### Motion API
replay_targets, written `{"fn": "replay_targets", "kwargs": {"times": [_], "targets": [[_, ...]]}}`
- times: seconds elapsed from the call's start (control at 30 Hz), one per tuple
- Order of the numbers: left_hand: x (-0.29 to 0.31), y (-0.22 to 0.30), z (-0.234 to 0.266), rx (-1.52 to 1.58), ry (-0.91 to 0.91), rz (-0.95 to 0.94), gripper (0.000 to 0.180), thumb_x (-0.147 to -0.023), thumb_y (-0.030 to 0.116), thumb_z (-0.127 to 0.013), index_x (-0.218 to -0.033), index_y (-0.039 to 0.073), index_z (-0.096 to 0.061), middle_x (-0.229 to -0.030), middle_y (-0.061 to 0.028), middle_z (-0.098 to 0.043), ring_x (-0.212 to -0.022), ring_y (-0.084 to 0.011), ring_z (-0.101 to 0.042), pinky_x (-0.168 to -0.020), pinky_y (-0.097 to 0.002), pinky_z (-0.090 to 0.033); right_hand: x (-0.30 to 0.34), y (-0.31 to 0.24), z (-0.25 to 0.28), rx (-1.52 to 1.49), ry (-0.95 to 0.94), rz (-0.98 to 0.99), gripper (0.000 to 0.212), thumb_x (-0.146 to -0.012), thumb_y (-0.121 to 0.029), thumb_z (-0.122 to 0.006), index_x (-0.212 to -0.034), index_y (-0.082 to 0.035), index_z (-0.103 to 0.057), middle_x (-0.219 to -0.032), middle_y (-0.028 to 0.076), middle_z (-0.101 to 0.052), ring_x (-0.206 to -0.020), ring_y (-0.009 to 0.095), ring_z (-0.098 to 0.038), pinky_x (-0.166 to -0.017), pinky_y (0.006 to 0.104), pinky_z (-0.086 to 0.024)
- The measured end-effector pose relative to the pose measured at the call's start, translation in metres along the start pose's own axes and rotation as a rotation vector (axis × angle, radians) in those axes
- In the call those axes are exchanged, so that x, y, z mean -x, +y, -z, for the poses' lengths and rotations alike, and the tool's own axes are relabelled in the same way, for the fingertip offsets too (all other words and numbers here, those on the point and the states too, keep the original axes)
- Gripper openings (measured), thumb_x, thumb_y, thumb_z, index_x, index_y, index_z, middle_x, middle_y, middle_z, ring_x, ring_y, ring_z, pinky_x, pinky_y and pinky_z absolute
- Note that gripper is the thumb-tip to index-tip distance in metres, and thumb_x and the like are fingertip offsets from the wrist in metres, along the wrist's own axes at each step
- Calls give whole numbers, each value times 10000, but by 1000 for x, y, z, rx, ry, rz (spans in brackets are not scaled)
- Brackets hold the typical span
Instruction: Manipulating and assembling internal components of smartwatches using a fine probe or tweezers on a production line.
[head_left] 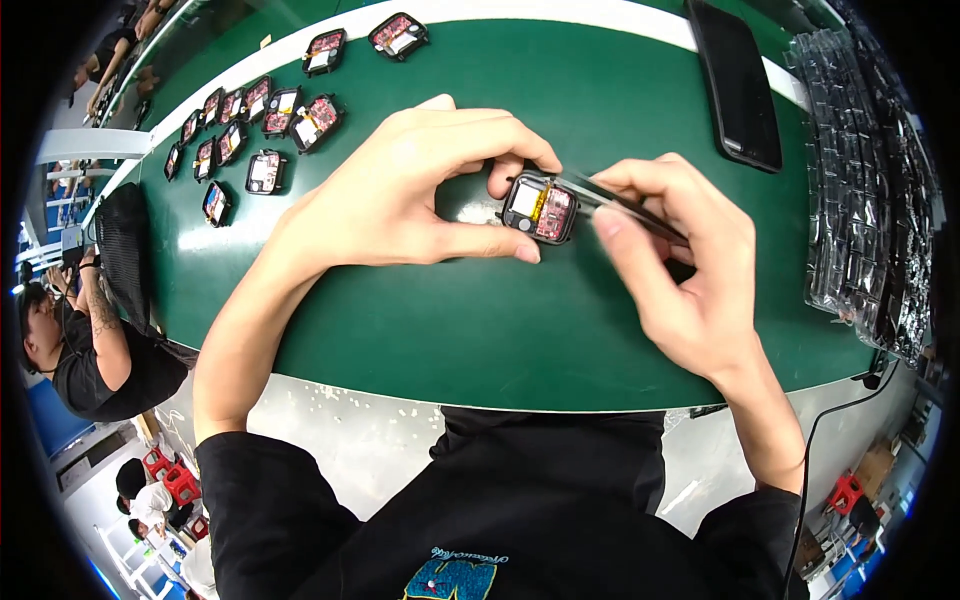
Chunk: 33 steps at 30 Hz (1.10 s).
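An opened smartwatch case lies at the middle of the green table, its red circuit board, pale battery and yellow tape facing up. My left hand curls around its left side, thumb at the lower edge and fingers at the upper edge, gripping it. In my right hand is a pair of tweezers, pinched between thumb and fingers. Their tips reach the upper right edge of the case; motion blur hides whether they touch a part.
Several similar opened watch cases are spread at the far left of the table. A black smartphone lies at the far right, beside stacked clear plastic trays. A black bag and a seated person are beyond the left edge.
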<state>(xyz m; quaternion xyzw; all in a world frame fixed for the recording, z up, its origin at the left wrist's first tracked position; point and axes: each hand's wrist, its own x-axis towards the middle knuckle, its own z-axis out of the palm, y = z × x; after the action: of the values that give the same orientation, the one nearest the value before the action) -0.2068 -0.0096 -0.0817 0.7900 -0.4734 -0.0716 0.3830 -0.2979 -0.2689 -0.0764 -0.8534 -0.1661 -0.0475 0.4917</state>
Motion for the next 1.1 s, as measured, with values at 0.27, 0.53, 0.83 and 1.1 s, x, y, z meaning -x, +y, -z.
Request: {"fn": "replay_targets", "kwargs": {"times": [0.27,0.53,0.83,1.1], "targets": [[-6,6,12,193,-88,126,648,-711,35,-858,-1337,37,-691,-1019,-62,-694,-794,-176,-525,-768,-326,-460,-8,4,-16,177,-3,147,398,-838,-184,-881,-1154,-25,-696,-973,111,-647,-729,353,-715,-604,472,-550],[-8,-1,28,-721,416,239,484,-915,252,-851,-1326,36,-713,-1352,-125,-676,-1255,-380,-617,-1081,-478,-479,19,-59,76,266,177,188,423,-831,-174,-879,-1190,-36,-704,-947,89,-644,-696,278,-691,-599,411,-536],[-11,12,10,-488,306,157,360,-912,123,-833,-1232,6,-717,-1278,-129,-689,-1181,-360,-638,-1010,-453,-527,16,-12,304,650,664,-436,401,-879,-358,-914,-1047,-3,-836,-764,-2,-705,-704,44,-586,-660,243,-454],[-15,27,-12,-186,108,-53,341,-853,-37,-801,-1180,14,-723,-1292,-159,-688,-1223,-386,-666,-1037,-456,-552,-16,66,387,910,534,-592,663,-848,-624,-875,-1074,-1,-873,-884,168,-820,-860,244,-796,-905,373,-601]]}}
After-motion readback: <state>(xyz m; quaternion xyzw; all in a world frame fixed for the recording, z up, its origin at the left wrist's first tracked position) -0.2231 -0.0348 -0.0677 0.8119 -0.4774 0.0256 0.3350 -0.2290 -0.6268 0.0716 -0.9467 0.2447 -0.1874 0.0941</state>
